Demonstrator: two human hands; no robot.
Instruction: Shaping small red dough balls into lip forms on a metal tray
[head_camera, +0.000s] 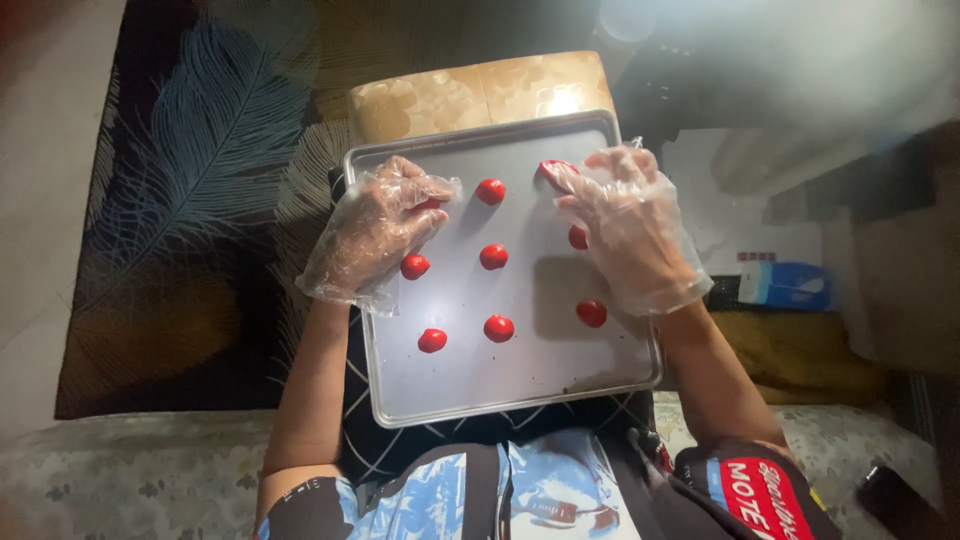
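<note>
**A:** Where are your hands on the baking tray (520, 385)?

**B:** Your left hand (375, 232), in a loose clear plastic glove, sits at the tray's upper left corner, fingers curled over a red ball (430, 204) that is mostly hidden beneath them. Whether you grip it or only press on it, I cannot tell. Your right hand (628, 228), gloved the same way, lies along the upper right, fingers bent, with the fingertips on a flatter red piece (553, 169) near the top rim; again the hold itself is hidden.

**A:** And the rest of the red balls?

**B:** They stand in rough rows, well apart from one another. The middle column holds three: top (490, 191), centre (493, 256) and lower (498, 328). On the left, one (415, 266) sits just below your left palm and another (432, 340) lower down. On the right, one (578, 237) peeks out at the edge of your right hand and one (591, 313) lies below it.

**A:** Where is there room?

**B:** The tray's bottom strip, nearest your lap, is bare metal. The left rim overhangs a dark feather-patterned rug (200, 180); the far rim touches a tan box (480, 95).
</note>
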